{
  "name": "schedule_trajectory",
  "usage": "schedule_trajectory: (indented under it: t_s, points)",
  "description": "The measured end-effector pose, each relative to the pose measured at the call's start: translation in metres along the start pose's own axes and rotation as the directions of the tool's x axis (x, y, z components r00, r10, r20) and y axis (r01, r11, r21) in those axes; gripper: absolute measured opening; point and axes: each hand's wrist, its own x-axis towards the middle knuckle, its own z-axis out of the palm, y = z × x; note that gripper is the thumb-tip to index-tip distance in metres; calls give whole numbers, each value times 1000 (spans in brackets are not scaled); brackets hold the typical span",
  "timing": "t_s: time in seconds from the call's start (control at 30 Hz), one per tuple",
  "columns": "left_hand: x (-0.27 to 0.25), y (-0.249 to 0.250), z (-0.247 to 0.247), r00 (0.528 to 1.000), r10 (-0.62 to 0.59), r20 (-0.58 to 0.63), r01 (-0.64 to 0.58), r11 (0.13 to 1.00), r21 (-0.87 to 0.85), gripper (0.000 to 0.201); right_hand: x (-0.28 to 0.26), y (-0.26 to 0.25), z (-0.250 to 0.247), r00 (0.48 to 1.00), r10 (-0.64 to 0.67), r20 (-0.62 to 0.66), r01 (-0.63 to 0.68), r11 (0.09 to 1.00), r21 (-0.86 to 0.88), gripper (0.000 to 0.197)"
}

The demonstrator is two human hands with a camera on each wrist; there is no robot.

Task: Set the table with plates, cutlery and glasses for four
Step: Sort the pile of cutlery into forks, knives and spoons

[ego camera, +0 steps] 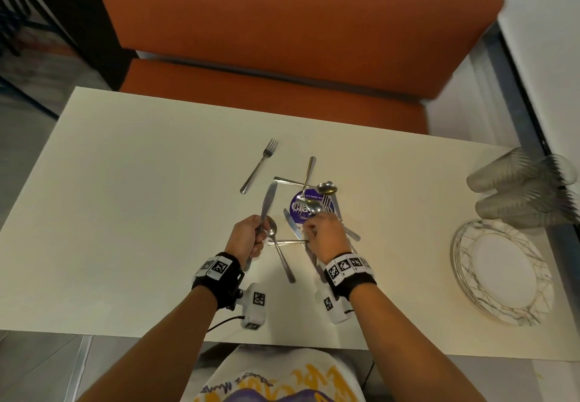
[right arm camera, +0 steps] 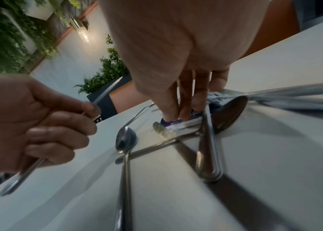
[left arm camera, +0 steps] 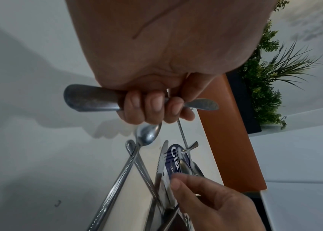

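My left hand grips a table knife by its handle, blade pointing away from me; all fingers are curled round it. A loose pile of cutlery, knives, forks and spoons, lies mid-table over a round purple sticker. My right hand reaches down into the pile's near side. Its straight fingertips touch the sticker beside a knife blade, and no closed hold shows. A spoon lies between both hands. One fork lies apart, further back.
The white table holds a stack of marbled plates near its right front. Several clear glasses lie on their sides behind the plates. An orange bench runs along the far side.
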Motion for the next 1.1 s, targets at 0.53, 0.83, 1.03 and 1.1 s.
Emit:
schedule_trajectory:
  t_s: [0.53,0.83,1.03,1.1]
  points:
    - [1,-3,-19,998,-2,-56,0,1000,-28,30,16,-25,53,943,310,124,-283,939,-195,22]
    - [0,-7,-25,999,-16,-45,14,999,-29,29,16,-38,47,904,381,192,-337,914,-227,16]
    - [0,-6,-29,999,-1,-54,0,1000,-12,29,16,-41,31,941,273,202,-259,961,-92,15]
    - [0,-4,-31,998,4,-60,-4,1000,-10,30,17,-43,28,947,245,208,-250,968,-4,17]
